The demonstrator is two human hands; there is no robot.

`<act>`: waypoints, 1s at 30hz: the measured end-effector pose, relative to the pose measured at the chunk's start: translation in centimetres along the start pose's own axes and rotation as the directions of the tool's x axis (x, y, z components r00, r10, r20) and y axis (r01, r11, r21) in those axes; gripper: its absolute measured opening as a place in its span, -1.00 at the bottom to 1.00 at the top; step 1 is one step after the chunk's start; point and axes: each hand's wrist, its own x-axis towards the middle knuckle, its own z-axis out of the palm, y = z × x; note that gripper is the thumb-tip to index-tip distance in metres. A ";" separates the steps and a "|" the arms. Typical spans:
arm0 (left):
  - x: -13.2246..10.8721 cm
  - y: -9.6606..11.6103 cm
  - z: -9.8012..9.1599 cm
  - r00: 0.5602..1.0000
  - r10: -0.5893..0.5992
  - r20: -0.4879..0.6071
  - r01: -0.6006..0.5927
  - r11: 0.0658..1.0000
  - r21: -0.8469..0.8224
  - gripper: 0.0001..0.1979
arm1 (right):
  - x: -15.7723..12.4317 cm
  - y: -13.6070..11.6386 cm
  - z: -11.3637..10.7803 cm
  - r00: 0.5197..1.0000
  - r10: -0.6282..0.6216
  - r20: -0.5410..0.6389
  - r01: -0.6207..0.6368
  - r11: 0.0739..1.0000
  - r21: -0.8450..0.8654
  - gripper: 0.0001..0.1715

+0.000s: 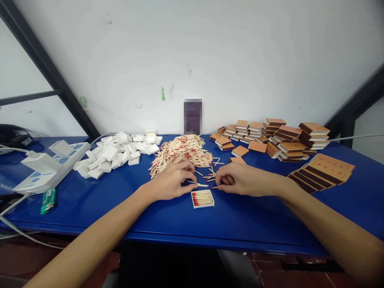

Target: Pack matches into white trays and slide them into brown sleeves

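My left hand (177, 178) is curled at the front of a big heap of red-headed matches (186, 150), with a match (192, 182) between its thumb and fingers. Another loose match lies just beyond those fingertips. Facing it, my right hand (232, 179) pinches a match whose red head (213, 187) sticks out to the left. Several loose matches (211, 175) are scattered on the table between the hands. Just below them sits a white matchbox tray (203, 206), open at the top and holding a layer of matches with their heads to the left.
White matchbox trays (112, 152) are piled at the left. Orange-brown matchbox sleeves (288, 146) are stacked at the right. A power strip (60, 172), cables and a green packet (48, 201) occupy the left side of the blue table (168, 224). A blurred dark rectangle (193, 116) stands against the wall.
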 end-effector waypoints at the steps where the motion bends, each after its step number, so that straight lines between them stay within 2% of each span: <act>1: 0.0 0.0 0.0 1.000 0.001 -0.003 -0.001 1.000 0.003 -0.83 | 0.1 0.1 0.1 1.000 -0.004 -0.025 0.004 1.000 -0.017 -0.79; 9: 0.0 0.2 -0.7 1.000 0.006 0.001 -0.006 1.000 -0.010 -0.84 | 0.6 0.5 0.9 0.982 -0.043 -0.182 0.017 0.990 -0.143 -0.89; 30: -0.2 0.0 -0.9 1.000 0.001 0.008 -0.001 1.000 -0.018 -0.88 | 0.5 0.8 0.9 0.979 -0.083 -0.185 0.051 0.984 -0.173 -0.77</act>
